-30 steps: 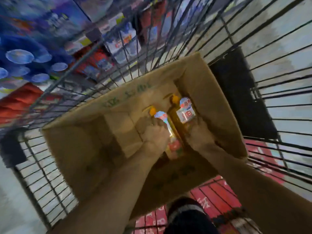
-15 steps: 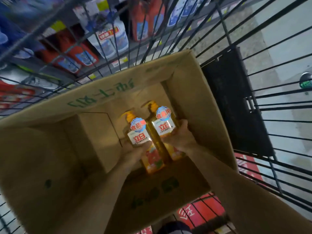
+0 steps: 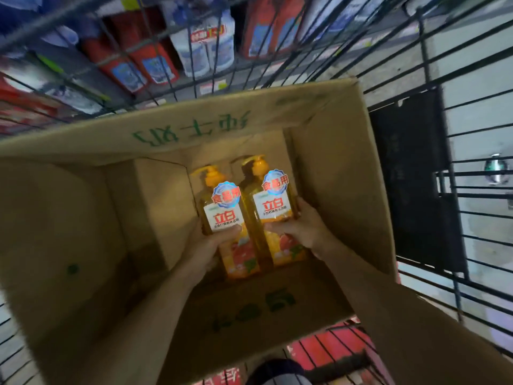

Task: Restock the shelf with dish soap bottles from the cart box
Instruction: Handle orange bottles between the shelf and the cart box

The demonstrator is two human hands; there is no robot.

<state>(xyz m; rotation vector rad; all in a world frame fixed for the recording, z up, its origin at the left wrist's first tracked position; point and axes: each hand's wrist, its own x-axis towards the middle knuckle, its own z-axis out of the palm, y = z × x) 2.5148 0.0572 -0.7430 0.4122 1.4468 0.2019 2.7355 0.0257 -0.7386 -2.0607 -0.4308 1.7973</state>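
Two orange pump-top dish soap bottles, side by side over the open brown cardboard box (image 3: 341, 173): left hand (image 3: 206, 250) wrapped around the left bottle (image 3: 224, 218), right hand (image 3: 301, 227) around the right bottle (image 3: 273, 201). Black wire cart bars (image 3: 472, 173) surround the box; blurry red and white packs on the far shelf (image 3: 194, 48).

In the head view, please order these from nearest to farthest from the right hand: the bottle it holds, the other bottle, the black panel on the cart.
1. Right bottle: held in the right hand.
2. Left bottle: beside it, held in the left hand.
3. Black panel: outside the box, on the cart's right side.
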